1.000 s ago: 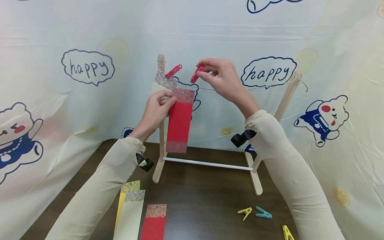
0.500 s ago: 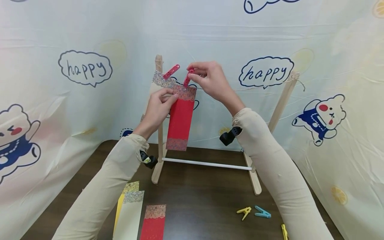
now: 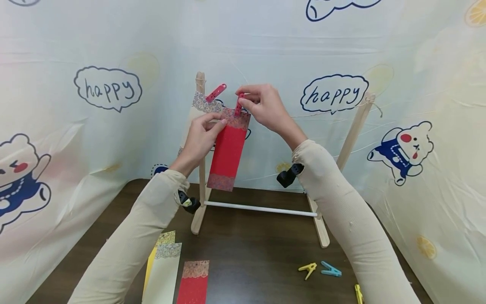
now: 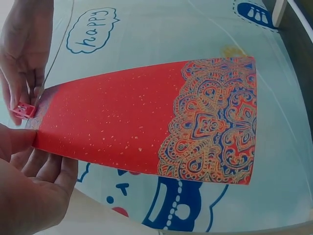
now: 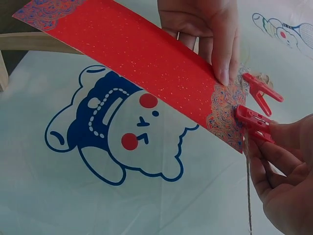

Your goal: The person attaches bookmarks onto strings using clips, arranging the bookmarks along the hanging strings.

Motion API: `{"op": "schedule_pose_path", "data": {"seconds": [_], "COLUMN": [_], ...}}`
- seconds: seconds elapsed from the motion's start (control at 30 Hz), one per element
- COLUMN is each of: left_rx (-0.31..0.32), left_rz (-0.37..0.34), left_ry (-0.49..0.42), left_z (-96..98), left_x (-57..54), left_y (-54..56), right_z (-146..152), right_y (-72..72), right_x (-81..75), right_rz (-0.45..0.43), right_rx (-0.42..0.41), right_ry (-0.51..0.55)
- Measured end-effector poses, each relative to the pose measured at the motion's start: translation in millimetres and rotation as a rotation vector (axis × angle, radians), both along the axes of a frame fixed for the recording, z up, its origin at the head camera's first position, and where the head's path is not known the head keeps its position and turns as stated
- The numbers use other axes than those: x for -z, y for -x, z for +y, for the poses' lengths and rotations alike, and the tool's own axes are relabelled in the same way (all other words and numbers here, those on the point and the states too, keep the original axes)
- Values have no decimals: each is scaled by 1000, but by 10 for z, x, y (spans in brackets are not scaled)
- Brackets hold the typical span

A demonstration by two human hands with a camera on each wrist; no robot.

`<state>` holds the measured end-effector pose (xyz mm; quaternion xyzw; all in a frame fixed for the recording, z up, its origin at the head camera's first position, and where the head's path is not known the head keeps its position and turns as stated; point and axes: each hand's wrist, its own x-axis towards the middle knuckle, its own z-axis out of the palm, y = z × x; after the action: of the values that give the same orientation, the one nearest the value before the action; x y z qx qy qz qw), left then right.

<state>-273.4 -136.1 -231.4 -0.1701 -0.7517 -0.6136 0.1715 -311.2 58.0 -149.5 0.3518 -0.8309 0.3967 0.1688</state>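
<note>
A red paper strip [image 3: 228, 147] with patterned bands at both ends hangs at the string. My left hand [image 3: 201, 137] pinches its upper left edge between thumb and fingers. With thumb and fingertips, my right hand [image 3: 267, 107] pinches a red clothespin [image 3: 238, 105] at the strip's top edge. In the right wrist view that red clothespin [image 5: 253, 122] overlaps the strip's patterned end beside the string [image 5: 248, 191]. Just left, another red clothespin [image 3: 216, 93] sits on a cream strip [image 3: 203, 102] with a patterned top, partly hidden behind my left hand.
The string runs between two wooden posts [image 3: 355, 133] joined below by a white rod [image 3: 262, 208]. On the dark table [image 3: 250, 261] lie a cream strip [image 3: 163, 274], a yellow strip [image 3: 150, 264], a red strip [image 3: 193, 283], yellow clothespins [image 3: 308, 269] and a blue clothespin [image 3: 331, 269].
My right hand has moved left and brought the red clothespin down onto the red strip's top edge. The strip has risen slightly to the string and tilts a little more.
</note>
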Motion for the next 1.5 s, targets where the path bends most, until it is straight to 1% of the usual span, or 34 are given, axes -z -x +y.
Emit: {"op": "schedule_pose_path", "data": {"seconds": [0.23, 0.4, 0.57, 0.83, 1.07, 1.2, 1.33, 1.4, 1.5], "left_rx": [22, 25, 35, 44, 46, 53, 54, 44, 32], "left_rz": [-56, -72, -66, -25, -18, -26, -49, -62, -75], "left_ry": [-9, -1, -5, -5, -2, 11, 61, 111, 209], "left_z": [6, -2, -11, -35, -41, -65, -118, -155, -214], "left_x": [0, 2, 18, 101, 76, 104, 183, 236, 324], "left_y": [35, 32, 27, 19, 12, 19, -6, -39, -104], "right_z": [13, 19, 23, -8, -26, -41, -38, -25, 10], "right_y": [15, 24, 10, 6, 12, 17, 10, -3, -35], "right_x": [-7, -13, -7, 53, 65, 82, 121, 145, 179], "right_rz": [-12, -19, -31, -35, -45, -57, -91, -107, -88], "right_rx": [2, 17, 17, -12, -31, -42, -33, -23, 6], "right_ry": [23, 11, 10, -13, -23, -43, -73, -87, -112]}}
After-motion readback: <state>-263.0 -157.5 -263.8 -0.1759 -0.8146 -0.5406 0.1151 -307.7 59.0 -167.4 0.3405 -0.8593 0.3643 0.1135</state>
